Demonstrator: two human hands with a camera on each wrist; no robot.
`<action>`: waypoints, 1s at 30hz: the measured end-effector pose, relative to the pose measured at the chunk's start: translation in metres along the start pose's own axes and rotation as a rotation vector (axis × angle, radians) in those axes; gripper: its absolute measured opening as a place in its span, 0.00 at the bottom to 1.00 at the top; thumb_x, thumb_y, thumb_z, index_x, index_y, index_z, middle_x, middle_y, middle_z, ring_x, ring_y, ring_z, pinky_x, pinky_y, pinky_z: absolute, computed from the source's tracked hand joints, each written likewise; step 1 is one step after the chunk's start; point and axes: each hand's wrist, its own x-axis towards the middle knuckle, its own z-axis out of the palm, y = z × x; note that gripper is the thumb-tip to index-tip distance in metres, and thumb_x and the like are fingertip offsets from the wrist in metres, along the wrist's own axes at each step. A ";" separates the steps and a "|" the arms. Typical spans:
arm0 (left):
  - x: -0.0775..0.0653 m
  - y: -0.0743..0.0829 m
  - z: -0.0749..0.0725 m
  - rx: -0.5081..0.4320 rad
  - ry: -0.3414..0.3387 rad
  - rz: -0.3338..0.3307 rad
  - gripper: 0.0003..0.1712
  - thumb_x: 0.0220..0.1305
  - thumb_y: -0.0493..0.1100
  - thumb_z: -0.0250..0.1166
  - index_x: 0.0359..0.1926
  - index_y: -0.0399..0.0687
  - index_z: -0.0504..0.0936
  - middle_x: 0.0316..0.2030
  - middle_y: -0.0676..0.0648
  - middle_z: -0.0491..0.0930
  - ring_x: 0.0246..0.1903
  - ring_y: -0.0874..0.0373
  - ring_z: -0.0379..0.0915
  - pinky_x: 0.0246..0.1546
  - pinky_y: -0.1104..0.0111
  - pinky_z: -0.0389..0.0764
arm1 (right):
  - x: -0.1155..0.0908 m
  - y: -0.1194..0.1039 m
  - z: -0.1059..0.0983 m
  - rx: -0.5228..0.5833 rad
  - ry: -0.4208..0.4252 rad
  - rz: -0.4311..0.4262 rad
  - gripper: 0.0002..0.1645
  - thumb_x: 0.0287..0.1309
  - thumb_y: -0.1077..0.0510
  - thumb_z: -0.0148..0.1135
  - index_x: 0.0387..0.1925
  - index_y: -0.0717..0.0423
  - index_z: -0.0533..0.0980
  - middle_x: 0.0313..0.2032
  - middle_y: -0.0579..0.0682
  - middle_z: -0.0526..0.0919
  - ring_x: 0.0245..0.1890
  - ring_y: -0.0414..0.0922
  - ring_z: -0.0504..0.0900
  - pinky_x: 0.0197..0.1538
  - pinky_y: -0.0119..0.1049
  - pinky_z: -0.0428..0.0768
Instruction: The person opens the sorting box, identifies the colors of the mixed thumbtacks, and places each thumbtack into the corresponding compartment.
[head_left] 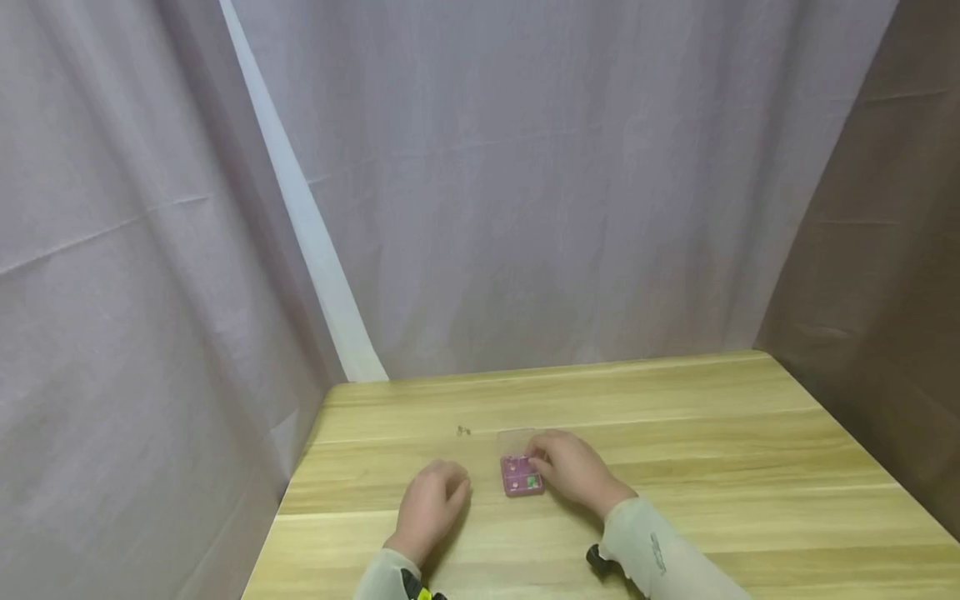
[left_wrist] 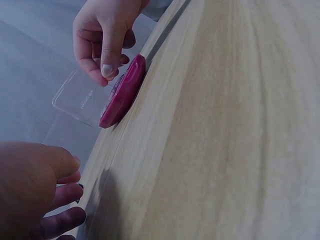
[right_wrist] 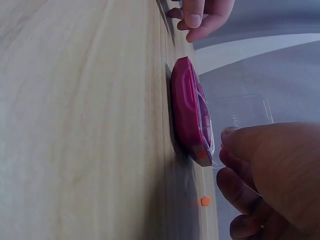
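Left hand: one, its fingers loosely bent and gripping nothing [head_left: 432, 505], above the table to the left of the box.
Right hand: one, thumb and forefinger pinching a tiny orange-red bit [right_wrist: 222, 146] at the far right of the box [head_left: 576, 469].
Box: one small magenta plastic case with compartments [head_left: 522, 492], resting on the table between the hands, nearer the right.
Lid: one clear, rectangular plastic cover [left_wrist: 75, 102], swung back on the far side.
Contents: one small pale piece in each of the two left compartments; green pieces [head_left: 533, 482] lay in the near right one, too small to count.
Orange pellet: one, small and round [right_wrist: 205, 201], on the table right of the box.
Brownish bits: a tiny cluster [head_left: 463, 431], far left of the box, not surely countable.
Table: one, pale wood-grained [head_left: 675, 417].
Sleeves: two, pale [head_left: 678, 554].
Writing: raised lettering on the lid and a dark mark on the right sleeve, neither legible.
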 end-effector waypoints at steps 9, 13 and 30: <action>0.001 0.001 -0.001 0.006 0.003 0.002 0.09 0.60 0.50 0.67 0.40 0.56 0.85 0.36 0.54 0.83 0.36 0.61 0.75 0.41 0.57 0.83 | -0.001 -0.001 -0.001 -0.008 -0.009 -0.008 0.09 0.55 0.49 0.69 0.40 0.42 0.83 0.35 0.37 0.84 0.36 0.36 0.78 0.46 0.43 0.83; 0.000 0.001 -0.002 0.003 0.001 -0.008 0.09 0.61 0.50 0.67 0.40 0.56 0.85 0.36 0.54 0.83 0.37 0.61 0.75 0.42 0.56 0.82 | -0.001 0.004 -0.001 -0.002 0.008 0.004 0.08 0.55 0.50 0.69 0.39 0.41 0.83 0.37 0.38 0.85 0.37 0.35 0.78 0.47 0.43 0.83; -0.001 0.000 -0.002 -0.004 0.007 -0.010 0.09 0.61 0.51 0.67 0.41 0.57 0.85 0.37 0.55 0.83 0.37 0.62 0.75 0.42 0.57 0.82 | 0.001 0.044 -0.028 -0.059 0.092 0.068 0.06 0.57 0.54 0.67 0.38 0.45 0.83 0.34 0.43 0.85 0.33 0.39 0.79 0.40 0.44 0.84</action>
